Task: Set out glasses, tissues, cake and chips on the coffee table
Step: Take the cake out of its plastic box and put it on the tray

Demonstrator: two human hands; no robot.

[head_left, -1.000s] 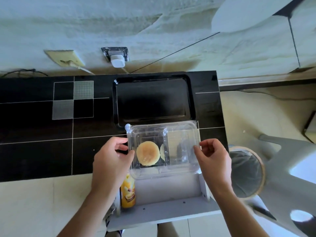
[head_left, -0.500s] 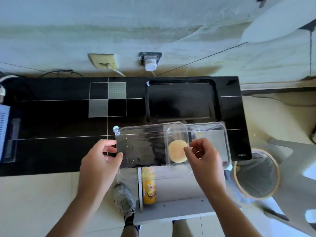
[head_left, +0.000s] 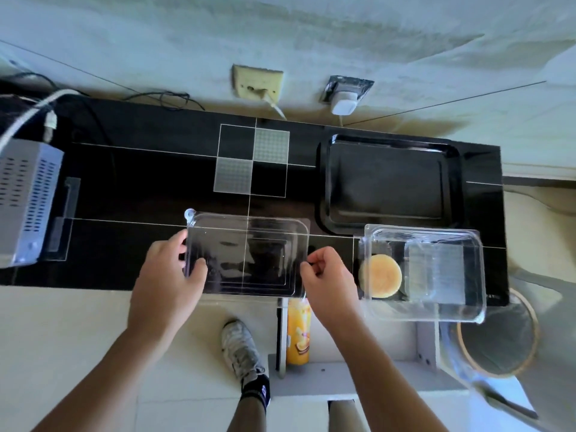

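A clear plastic lid [head_left: 249, 254] lies flat near the front edge of the black coffee table [head_left: 140, 182]. My left hand [head_left: 170, 269] grips its left edge and my right hand [head_left: 327, 275] pinches its right edge. To the right, the clear cake box base [head_left: 436, 272] rests on the table's front right corner with a round golden cake [head_left: 380, 275] inside. A yellow chips can [head_left: 297, 332] stands below the table on a white shelf.
A black tray [head_left: 389, 179] sits at the back right of the table. A silver perforated device [head_left: 25, 198] with cables is at the far left. A round bin [head_left: 498, 341] stands on the floor at right. My shoe [head_left: 241, 350] shows below.
The lid has come off the cake box and moved left in both hands, lying flat. The box base with the cake now sits at the right; the view shifted left.
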